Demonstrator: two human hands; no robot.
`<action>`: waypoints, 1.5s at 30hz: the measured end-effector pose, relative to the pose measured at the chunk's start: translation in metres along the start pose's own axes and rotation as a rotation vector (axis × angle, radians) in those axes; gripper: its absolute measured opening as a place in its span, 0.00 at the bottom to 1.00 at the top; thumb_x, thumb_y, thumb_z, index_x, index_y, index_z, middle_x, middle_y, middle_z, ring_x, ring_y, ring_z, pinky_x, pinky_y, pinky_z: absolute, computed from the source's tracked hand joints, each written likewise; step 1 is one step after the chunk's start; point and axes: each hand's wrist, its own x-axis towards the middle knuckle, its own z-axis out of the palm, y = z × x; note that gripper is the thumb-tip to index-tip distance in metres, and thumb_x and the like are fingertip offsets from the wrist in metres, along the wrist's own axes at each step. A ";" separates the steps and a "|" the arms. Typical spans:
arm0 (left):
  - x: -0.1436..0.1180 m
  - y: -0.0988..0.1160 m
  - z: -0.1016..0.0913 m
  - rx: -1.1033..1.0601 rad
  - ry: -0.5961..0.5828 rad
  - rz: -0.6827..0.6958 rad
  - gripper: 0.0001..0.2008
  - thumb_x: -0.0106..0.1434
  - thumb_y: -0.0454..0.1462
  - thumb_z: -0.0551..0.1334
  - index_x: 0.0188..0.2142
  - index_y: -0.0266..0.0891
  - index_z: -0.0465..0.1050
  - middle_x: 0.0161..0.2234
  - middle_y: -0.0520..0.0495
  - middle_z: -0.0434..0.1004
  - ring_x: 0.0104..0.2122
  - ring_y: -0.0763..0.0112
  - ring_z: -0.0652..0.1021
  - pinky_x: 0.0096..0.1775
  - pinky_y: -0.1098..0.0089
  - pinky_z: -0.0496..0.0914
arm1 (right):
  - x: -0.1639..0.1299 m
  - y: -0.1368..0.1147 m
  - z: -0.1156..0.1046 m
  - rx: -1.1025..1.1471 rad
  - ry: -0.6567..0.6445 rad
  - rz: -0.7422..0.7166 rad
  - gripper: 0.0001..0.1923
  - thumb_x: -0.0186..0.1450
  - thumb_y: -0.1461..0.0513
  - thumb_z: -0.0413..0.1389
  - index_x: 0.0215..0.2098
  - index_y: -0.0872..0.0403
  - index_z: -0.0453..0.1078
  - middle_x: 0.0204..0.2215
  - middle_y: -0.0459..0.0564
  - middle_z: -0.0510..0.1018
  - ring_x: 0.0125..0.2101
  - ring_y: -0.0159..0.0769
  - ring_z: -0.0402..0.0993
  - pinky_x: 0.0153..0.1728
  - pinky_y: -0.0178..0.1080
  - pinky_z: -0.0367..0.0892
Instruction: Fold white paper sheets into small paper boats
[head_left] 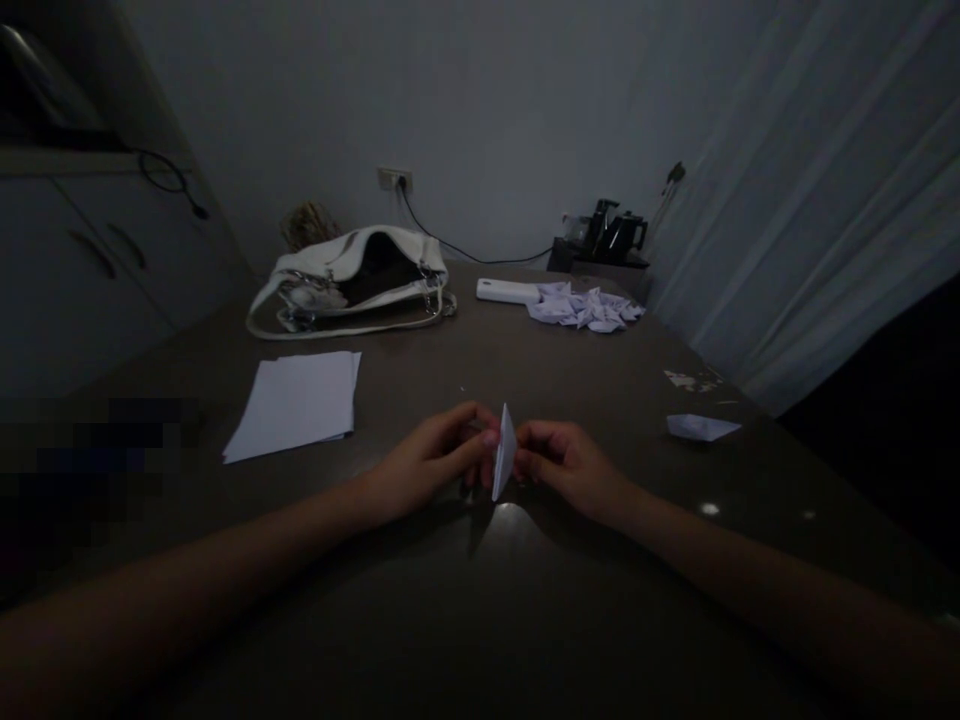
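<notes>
A small piece of folded white paper [505, 455] stands on edge between my two hands, just above the dark table. My left hand [442, 448] pinches it from the left, thumb in front. From the other side my right hand [570, 465] grips it with thumb and fingers closed at its face; some fingertips are hidden behind the paper. To the right lies a folded paper boat [701, 428]. On the left is a stack of white paper sheets [300, 405].
A white handbag [360, 280] sits at the back left. Several folded paper pieces [585, 306] are heaped beside a white handle-like object [506, 291]. Paper scraps [686, 380] lie near the right edge. Black kettles [619, 235] stand at the back, and a curtain [817, 180] hangs on the right.
</notes>
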 end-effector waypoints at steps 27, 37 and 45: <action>0.001 -0.005 -0.004 0.076 -0.076 0.009 0.10 0.66 0.40 0.55 0.42 0.39 0.71 0.32 0.49 0.75 0.33 0.68 0.76 0.34 0.72 0.69 | 0.000 -0.001 0.001 -0.009 0.050 0.055 0.12 0.62 0.55 0.59 0.33 0.57 0.69 0.25 0.44 0.72 0.24 0.27 0.66 0.26 0.32 0.61; 0.001 -0.006 -0.002 0.150 0.015 -0.002 0.09 0.65 0.41 0.56 0.41 0.39 0.67 0.32 0.51 0.72 0.31 0.70 0.73 0.32 0.72 0.66 | -0.003 -0.006 0.003 0.049 0.014 0.022 0.17 0.59 0.53 0.61 0.33 0.54 0.61 0.26 0.43 0.72 0.25 0.27 0.68 0.27 0.32 0.64; 0.001 -0.002 -0.002 0.210 -0.042 0.030 0.08 0.64 0.39 0.58 0.41 0.40 0.65 0.36 0.50 0.74 0.35 0.69 0.74 0.36 0.71 0.67 | -0.006 -0.006 0.003 -0.132 -0.013 -0.027 0.18 0.54 0.58 0.66 0.33 0.53 0.61 0.25 0.40 0.67 0.23 0.25 0.61 0.23 0.29 0.56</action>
